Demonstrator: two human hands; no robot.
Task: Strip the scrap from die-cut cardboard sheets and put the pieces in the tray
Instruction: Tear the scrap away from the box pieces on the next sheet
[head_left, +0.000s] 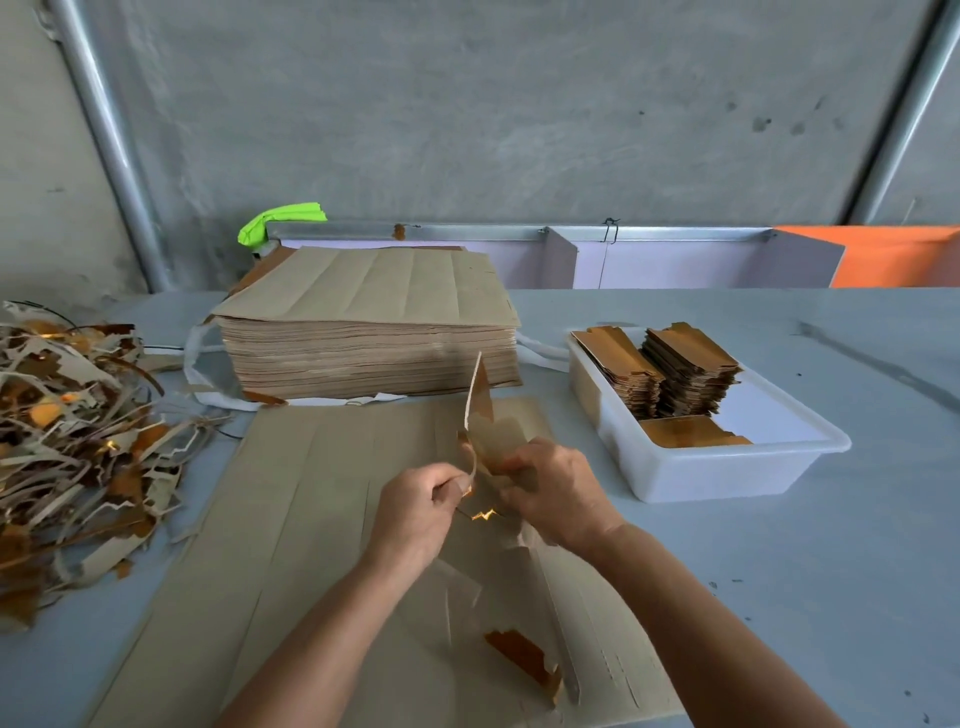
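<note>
Gripping a cut piece (491, 436) of cardboard, the right hand (558, 493) has its fingers curled round the piece's lower part, so that the piece stands tilted up above the sheet (311, 493). The left hand (423, 506) pinches a thin curling strip of scrap (470, 462) between thumb and fingers, just beside the piece's left edge; the two hands sit close together over the middle of the sheet. The sheet lies flat on the grey table (831, 597), plain brown side up, with long slits running front to back. Near its front edge a torn fragment (522, 657) shows a shiny gold face (the same gold glints between the hands).

Behind the sheet stands a thick stack (363, 332) of uncut sheets, squared up, with white strapping (195, 364) lying loose around its base. To the right is a white plastic tray (727, 467) holding two leaning piles of finished pieces (685, 371) at its far end and one gold piece lying flat nearer the front. At the left edge of the table sits a tangled heap of scrap strips (72, 441), brown and gold mixed. A green wad of tape (280, 221) clings to the metal rail (467, 231) behind the stack.
</note>
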